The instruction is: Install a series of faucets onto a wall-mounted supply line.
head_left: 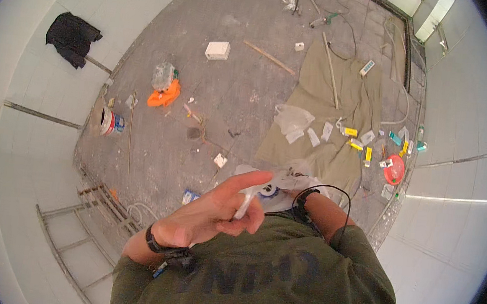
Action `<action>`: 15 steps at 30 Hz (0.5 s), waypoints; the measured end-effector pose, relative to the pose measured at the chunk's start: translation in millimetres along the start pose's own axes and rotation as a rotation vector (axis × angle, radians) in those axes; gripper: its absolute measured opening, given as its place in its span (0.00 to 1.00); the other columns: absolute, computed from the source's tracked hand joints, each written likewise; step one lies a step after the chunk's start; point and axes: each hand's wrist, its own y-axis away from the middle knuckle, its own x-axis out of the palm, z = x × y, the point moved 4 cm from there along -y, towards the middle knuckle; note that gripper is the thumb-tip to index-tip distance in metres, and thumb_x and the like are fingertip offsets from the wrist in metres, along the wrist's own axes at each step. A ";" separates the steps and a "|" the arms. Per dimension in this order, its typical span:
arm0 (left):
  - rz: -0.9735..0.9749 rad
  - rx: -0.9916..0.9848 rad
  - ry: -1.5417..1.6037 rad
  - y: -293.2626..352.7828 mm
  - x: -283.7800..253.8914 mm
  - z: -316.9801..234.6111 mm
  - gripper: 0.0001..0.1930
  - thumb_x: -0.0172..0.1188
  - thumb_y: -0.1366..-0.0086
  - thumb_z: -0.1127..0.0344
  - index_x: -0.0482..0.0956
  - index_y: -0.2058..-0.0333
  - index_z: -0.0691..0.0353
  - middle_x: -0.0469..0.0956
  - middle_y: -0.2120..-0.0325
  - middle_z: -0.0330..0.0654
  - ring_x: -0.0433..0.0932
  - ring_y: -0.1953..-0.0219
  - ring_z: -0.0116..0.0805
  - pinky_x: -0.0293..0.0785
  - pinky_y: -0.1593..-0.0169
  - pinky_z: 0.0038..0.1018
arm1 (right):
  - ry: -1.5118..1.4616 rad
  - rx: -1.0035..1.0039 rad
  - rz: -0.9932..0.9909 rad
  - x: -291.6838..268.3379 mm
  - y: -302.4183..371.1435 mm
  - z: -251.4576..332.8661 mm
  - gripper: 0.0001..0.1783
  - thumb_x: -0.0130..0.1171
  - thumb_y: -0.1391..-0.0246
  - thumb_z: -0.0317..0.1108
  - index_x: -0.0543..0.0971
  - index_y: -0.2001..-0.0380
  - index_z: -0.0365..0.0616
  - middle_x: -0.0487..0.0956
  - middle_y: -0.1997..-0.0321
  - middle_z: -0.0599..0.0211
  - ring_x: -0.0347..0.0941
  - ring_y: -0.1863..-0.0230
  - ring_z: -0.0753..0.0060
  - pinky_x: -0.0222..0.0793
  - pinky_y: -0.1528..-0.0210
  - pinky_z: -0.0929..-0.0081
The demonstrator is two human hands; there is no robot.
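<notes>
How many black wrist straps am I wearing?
2: one black strap is around your left wrist, and another black strap is around your right wrist. Your sleeves cover your upper arms, so anything under them is hidden.

- From here I see a stained grey floor (242, 104).
- By its left edge: a white-and-blue cylindrical bucket (112, 123).
- Near its right edge: a round red basin (395, 171).
- Between them: a wrinkled olive fabric sheet (351, 113).
</notes>
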 end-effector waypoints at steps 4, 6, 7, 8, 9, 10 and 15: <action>-0.062 0.103 -0.041 -46.4 -62.7 -46.8 0.65 0.60 0.71 0.30 0.40 0.37 0.55 0.65 0.66 0.41 0.52 0.76 0.22 0.48 0.71 0.18 | -0.087 -0.149 -0.012 -60.2 -63.1 -8.9 0.27 0.58 0.53 0.48 0.70 0.52 0.44 0.77 0.60 0.54 0.74 0.60 0.62 0.67 0.59 0.61; -0.089 0.157 -0.038 -77.6 -94.3 -77.8 0.63 0.59 0.69 0.30 0.40 0.37 0.55 0.65 0.66 0.41 0.51 0.76 0.22 0.48 0.70 0.18 | -0.132 -0.225 -0.013 -103.2 -110.0 -4.1 0.27 0.58 0.53 0.49 0.70 0.52 0.44 0.77 0.60 0.54 0.74 0.60 0.62 0.67 0.59 0.61; -0.131 0.186 -0.022 -92.8 -110.0 -93.9 0.62 0.58 0.68 0.31 0.40 0.37 0.55 0.64 0.66 0.41 0.51 0.76 0.22 0.48 0.71 0.18 | -0.159 -0.267 -0.001 -116.4 -123.4 -12.5 0.27 0.58 0.53 0.49 0.70 0.52 0.44 0.77 0.60 0.54 0.74 0.60 0.62 0.67 0.59 0.61; -0.162 0.215 -0.012 -112.1 -125.5 -114.6 0.61 0.56 0.67 0.32 0.41 0.37 0.56 0.64 0.66 0.40 0.51 0.77 0.22 0.48 0.71 0.18 | -0.182 -0.310 0.000 -142.6 -145.0 -15.1 0.27 0.58 0.53 0.49 0.70 0.53 0.44 0.77 0.61 0.54 0.74 0.61 0.62 0.67 0.59 0.61; -0.165 0.211 -0.025 -132.7 -139.2 -132.6 0.61 0.56 0.67 0.32 0.41 0.37 0.56 0.64 0.66 0.40 0.51 0.77 0.22 0.48 0.71 0.18 | -0.208 -0.351 0.002 -159.0 -156.4 -20.1 0.27 0.57 0.53 0.49 0.70 0.53 0.44 0.77 0.61 0.55 0.74 0.61 0.63 0.67 0.59 0.61; -0.191 0.202 -0.060 -155.8 -155.0 -153.7 0.60 0.54 0.65 0.29 0.42 0.37 0.54 0.63 0.68 0.40 0.51 0.78 0.22 0.49 0.71 0.19 | -0.238 -0.390 -0.004 -187.8 -175.3 -22.0 0.27 0.57 0.52 0.49 0.70 0.53 0.44 0.77 0.61 0.55 0.74 0.61 0.63 0.67 0.59 0.61; -0.302 0.220 -0.065 -216.4 -223.7 -254.1 0.58 0.53 0.63 0.28 0.43 0.37 0.53 0.62 0.70 0.40 0.51 0.79 0.22 0.49 0.72 0.19 | -0.466 -0.036 0.074 -337.8 -170.0 33.6 0.20 0.50 0.44 0.48 0.77 0.67 0.40 0.77 0.66 0.75 0.67 0.66 0.81 0.64 0.63 0.77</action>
